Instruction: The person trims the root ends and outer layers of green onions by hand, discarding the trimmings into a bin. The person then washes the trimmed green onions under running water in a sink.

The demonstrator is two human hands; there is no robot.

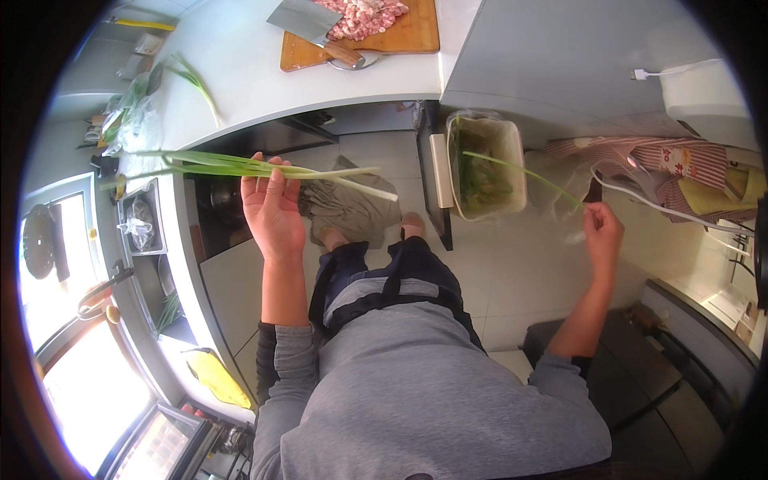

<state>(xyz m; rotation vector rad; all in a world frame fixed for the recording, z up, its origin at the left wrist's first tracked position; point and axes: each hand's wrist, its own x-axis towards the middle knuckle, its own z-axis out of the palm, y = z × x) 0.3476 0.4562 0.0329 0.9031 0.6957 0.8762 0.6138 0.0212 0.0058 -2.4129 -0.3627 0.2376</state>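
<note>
My left hand (276, 216) holds a small bunch of scallions (327, 174) between thumb and fingers, white ends to the right and green leaves to the left. Out to the right, my right hand (602, 231) pinches one end of a long, thin green scallion leaf (543, 182). The leaf's other end reaches over a pale waste bin (521, 174), which is lined with a plastic bag and hangs at the cabinet door. Green scraps (483, 183) lie inside the bin.
A cleaver (309, 23) and chopped raw meat (372, 17) rest on a wooden cutting board (417, 33). One more scallion (201, 87) lies on the white counter (246, 72). A sink (161, 240) is at left; a cloth (345, 207) lies by my feet. A white cable (654, 207) hangs at right.
</note>
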